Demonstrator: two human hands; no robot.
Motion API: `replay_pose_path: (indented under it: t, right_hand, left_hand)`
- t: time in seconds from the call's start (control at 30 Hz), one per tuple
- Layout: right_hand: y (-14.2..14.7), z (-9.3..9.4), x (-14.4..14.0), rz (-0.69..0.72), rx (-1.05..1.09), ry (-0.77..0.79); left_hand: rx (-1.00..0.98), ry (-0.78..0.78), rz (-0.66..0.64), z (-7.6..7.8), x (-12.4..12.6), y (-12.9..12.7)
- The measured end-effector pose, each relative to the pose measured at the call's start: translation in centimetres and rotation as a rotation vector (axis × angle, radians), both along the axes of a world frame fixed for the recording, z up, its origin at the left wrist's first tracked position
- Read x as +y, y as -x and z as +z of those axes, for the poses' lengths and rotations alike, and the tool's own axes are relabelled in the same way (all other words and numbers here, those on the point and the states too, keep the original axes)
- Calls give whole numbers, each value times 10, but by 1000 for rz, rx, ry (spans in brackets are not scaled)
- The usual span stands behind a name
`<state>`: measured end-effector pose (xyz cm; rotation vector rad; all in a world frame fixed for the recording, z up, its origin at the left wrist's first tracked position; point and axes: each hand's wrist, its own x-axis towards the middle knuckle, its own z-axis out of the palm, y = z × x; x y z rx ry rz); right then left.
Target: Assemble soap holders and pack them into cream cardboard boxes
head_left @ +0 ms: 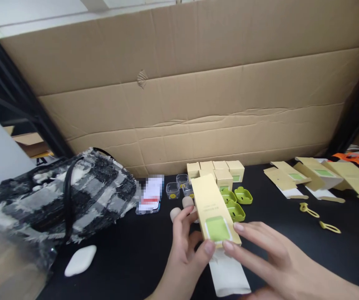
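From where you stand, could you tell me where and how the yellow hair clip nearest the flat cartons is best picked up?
Pinch the yellow hair clip across its narrow sides, coming straight down from above. It lies flat on the black table with open space around it, well apart from the second clip, so a fingertip grip is probably easiest.

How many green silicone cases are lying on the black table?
3 green cases lie together right of the box both hands hold: one beside it, one further right, one nearest. The box may hide more.
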<state>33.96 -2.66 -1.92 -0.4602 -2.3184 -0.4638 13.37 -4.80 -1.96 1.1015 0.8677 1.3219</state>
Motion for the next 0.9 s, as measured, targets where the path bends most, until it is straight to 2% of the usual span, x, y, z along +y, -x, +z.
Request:
replay_pose_path:
  t: [0.1,0.2,0.33,0.53,0.7,0.9]
  right_hand:
    - [6,2,-2,25,-70,-129]
    - [10,2,-5,10,-166,-177]
    - [13,6,-7,18,-247,-80]
    - [14,-2,-4,-17,-168,-110]
    - [10,-3,-8,-8,-122,-32]
    - [12,4,-10,16,-192,-34]
  left_hand:
    - [57,46,9,2,8,4]
    - [90,77,25,0,14,8]
    - [56,17,-6,-3,13,8]
    - [29,19,-59,-6,8,6]
    - [-8,19,-51,-9,6,8]
    - [-6,-19,-229,-4,4,8]
